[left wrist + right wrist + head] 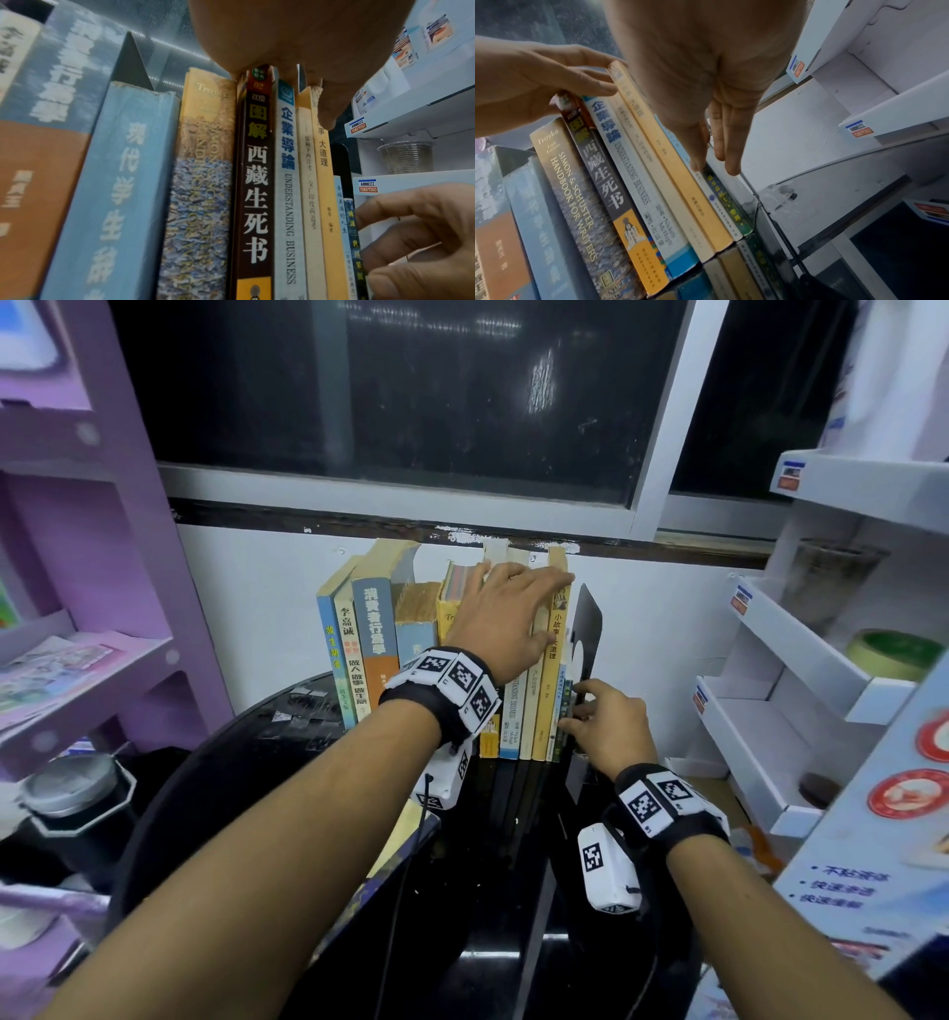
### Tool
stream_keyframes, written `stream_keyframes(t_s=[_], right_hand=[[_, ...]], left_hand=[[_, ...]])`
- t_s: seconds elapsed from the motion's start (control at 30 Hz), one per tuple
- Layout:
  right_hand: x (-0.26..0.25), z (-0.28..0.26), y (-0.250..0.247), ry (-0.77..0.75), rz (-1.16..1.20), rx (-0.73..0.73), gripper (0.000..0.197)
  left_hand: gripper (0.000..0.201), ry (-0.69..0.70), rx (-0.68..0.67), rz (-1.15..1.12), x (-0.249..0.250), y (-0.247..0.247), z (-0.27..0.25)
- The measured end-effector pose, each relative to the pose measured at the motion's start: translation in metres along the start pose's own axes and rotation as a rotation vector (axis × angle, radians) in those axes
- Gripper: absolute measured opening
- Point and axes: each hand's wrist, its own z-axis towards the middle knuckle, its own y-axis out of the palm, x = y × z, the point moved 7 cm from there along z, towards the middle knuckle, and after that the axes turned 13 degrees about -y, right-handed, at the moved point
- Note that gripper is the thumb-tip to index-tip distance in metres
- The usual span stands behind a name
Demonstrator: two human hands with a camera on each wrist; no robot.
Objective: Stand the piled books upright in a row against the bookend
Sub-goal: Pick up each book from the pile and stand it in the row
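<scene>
- The right hand (611,726) is nearest, low at the right end of the row. Its fingers (727,154) are straight and loose, pressing the small green-spined book (727,203) from the side; nothing is gripped. This likely squares the shortest book in beside the bookend (588,629).
- The left hand (506,618) reaches further in. Its spread fingers lie flat over the tops of the books (524,711), the thumb (326,113) down on the yellow book (325,182). It holds none of them, and seems to steady the row so nothing tips.
- The books stand upright on the black table (267,762), spines outward, and the row ends at the black bookend.
- On the left, the blue-and-orange book (374,649) leans rightwards, with a gap behind the worn blue book (416,639); that end may need closing up.
- A white rack (801,711) crowds the right side, and a purple shelf (92,670) the left.
</scene>
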Motion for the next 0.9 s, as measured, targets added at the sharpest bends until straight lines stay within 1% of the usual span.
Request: stream_keyframes(t_s=[0.07,0.17,0.3,0.4,0.47,0.57,0.67,0.77,0.83,0.9], right_hand=[[-0.001,-0.004,-0.003,0.000,-0.015,-0.029,0.046],[-0.002,-0.012,-0.008,0.014,-0.041,-0.066,0.045],[-0.008,-0.024,-0.008,0.015,-0.096,-0.138,0.035],[-0.020,-0.033,-0.001,0.009,-0.089,-0.213,0.028],[-0.029,-0.038,0.006,0.011,-0.079,-0.274,0.027],[-0.046,-0.047,0.019,0.011,-0.076,-0.369,0.034],[-0.072,-0.056,0.036,-0.026,-0.100,-0.512,0.047],[-0.100,-0.065,0.052,-0.055,-0.113,-0.619,0.056],[-0.114,-0.072,0.062,-0.065,-0.115,-0.669,0.060],[-0.125,-0.078,0.073,-0.051,-0.114,-0.712,0.063]], left_hand=[[0.059,0.006,-0.001,-0.052,-0.003,-0.005,-0.004],[0.057,0.023,0.048,-0.135,-0.009,-0.014,-0.018],[0.053,-0.025,0.111,-0.223,-0.025,-0.027,-0.045],[0.050,-0.081,0.095,-0.241,-0.039,-0.034,-0.066],[0.048,-0.118,0.039,-0.213,-0.052,-0.032,-0.079],[0.049,-0.199,-0.101,-0.124,-0.076,-0.024,-0.096],[0.053,-0.348,-0.312,-0.091,-0.107,-0.011,-0.114],[0.057,-0.459,-0.485,-0.031,-0.132,-0.002,-0.135],[0.060,-0.539,-0.571,-0.021,-0.145,0.000,-0.150],[0.060,-0.615,-0.629,-0.053,-0.157,0.003,-0.164]])
